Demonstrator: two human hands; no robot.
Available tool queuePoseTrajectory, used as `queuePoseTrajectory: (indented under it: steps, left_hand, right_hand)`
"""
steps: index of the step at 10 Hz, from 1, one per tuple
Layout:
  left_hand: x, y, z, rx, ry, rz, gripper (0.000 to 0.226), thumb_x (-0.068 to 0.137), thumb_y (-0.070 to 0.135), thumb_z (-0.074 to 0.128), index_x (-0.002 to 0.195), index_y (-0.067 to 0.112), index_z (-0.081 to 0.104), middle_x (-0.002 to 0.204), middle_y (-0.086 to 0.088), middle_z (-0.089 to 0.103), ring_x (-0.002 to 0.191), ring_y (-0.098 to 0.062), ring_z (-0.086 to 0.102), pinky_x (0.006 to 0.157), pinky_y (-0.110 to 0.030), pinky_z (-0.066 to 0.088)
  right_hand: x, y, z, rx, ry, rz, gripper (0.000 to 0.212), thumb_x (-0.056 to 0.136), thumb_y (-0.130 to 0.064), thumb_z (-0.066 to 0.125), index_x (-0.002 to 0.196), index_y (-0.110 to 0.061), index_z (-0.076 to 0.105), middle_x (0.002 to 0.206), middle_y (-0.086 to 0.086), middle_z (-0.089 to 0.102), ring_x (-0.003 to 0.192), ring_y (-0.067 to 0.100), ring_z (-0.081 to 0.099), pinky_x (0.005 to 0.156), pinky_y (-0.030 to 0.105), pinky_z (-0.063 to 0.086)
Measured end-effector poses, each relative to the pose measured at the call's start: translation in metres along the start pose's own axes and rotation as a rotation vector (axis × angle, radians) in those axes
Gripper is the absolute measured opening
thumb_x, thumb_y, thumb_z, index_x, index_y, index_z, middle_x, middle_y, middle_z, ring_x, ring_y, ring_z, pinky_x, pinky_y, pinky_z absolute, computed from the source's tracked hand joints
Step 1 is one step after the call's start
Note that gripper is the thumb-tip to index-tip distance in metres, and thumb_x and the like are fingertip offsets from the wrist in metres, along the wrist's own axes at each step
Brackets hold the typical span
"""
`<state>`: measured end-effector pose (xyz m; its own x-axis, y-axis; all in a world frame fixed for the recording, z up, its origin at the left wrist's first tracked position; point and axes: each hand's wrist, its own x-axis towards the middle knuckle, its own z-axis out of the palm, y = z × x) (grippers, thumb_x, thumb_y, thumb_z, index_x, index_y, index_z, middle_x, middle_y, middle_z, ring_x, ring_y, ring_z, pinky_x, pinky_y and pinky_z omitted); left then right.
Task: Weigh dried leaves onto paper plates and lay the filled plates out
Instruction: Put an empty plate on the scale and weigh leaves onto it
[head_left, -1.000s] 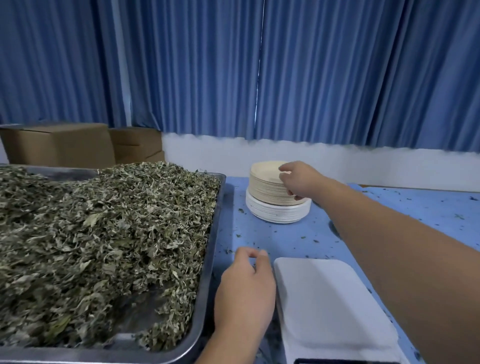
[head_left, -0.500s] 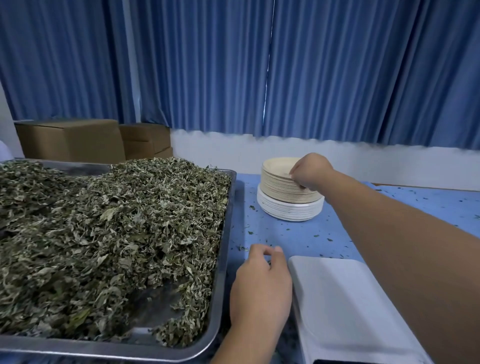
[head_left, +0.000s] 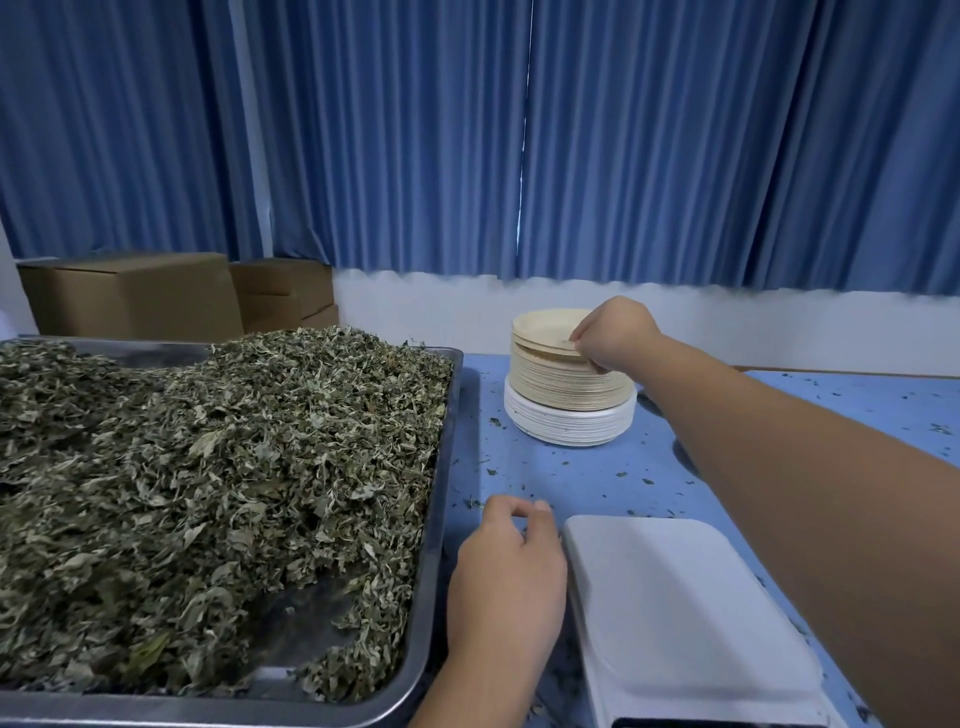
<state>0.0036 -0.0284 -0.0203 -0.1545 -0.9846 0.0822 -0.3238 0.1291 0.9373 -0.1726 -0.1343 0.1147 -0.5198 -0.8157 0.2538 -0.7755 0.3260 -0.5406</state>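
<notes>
While dried leaves (head_left: 208, 493) fill the metal tray (head_left: 448, 467) on the left, the left hand (head_left: 506, 587) rests on the blue worktop (head_left: 571, 478) beside the white scale (head_left: 685, 623), its grip loose and empty. Farther back, the grip of the right hand (head_left: 615, 332) pinches the top plate (head_left: 540, 327) of the plate stack (head_left: 561, 384).

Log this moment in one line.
right hand: pinches top plate of stack | left hand: idle between tray and scale | leaves: in tray
</notes>
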Motion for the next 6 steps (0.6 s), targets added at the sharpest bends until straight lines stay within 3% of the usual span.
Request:
queuePoseTrajectory:
  steps: [1,2,3,4,5,6]
  left_hand:
    - [0.000,-0.001,0.000,0.009,-0.009,0.006,0.017,0.095,0.046,0.042,0.094,0.033,0.053,0.081,0.001,0.065,0.079,-0.018,0.062,0.074,-0.035,0.050]
    - [0.002,-0.001,0.001,0.020,-0.011,0.009,0.019,0.095,0.047,0.041,0.097,0.033,0.053,0.086,-0.001,0.066,0.083,-0.019,0.063,0.076,-0.036,0.051]
    - [0.002,-0.001,0.001,0.001,-0.028,-0.001,0.019,0.094,0.046,0.041,0.100,0.033,0.053,0.090,-0.003,0.067,0.088,-0.025,0.064,0.077,-0.039,0.052]
    - [0.001,0.000,0.000,-0.025,-0.014,0.011,0.018,0.094,0.043,0.044,0.100,0.031,0.055,0.089,-0.002,0.068,0.086,-0.024,0.064,0.078,-0.040,0.053]
    - [0.000,0.001,-0.001,-0.080,0.015,0.035,0.013,0.095,0.037,0.047,0.096,0.027,0.056,0.079,0.002,0.067,0.073,-0.017,0.062,0.066,-0.033,0.049]
    - [0.000,0.001,-0.004,-0.101,0.046,0.061,0.010,0.096,0.033,0.049,0.096,0.027,0.056,0.072,0.004,0.066,0.063,-0.011,0.060,0.057,-0.029,0.044]
  right_hand:
    - [0.012,-0.002,0.001,-0.018,0.035,-0.065,0.033,0.089,-0.006,0.053,0.119,-0.004,0.064,0.116,0.018,0.065,0.089,0.025,0.056,0.088,0.036,0.053]
    - [0.006,-0.001,0.002,0.018,0.064,-0.098,0.031,0.090,-0.005,0.050,0.114,-0.007,0.069,0.119,0.011,0.066,0.107,0.028,0.060,0.095,0.036,0.050]
    - [-0.007,0.009,0.005,0.064,0.155,-0.200,0.026,0.092,-0.006,0.053,0.105,-0.013,0.075,0.117,-0.001,0.068,0.111,0.019,0.058,0.089,0.024,0.046]
    - [-0.042,0.027,0.007,0.187,0.175,-0.296,0.018,0.092,-0.012,0.062,0.104,-0.014,0.075,0.113,-0.001,0.064,0.095,0.017,0.059,0.081,0.024,0.040]
    - [-0.087,0.054,0.004,0.327,0.128,-0.401,0.013,0.089,-0.010,0.067,0.097,-0.014,0.076,0.093,-0.007,0.063,0.068,0.001,0.053,0.070,0.019,0.040]
    - [-0.133,0.080,-0.010,0.481,0.014,-0.435,0.019,0.087,-0.003,0.067,0.090,-0.019,0.076,0.083,-0.010,0.061,0.057,-0.001,0.051,0.057,0.011,0.040]
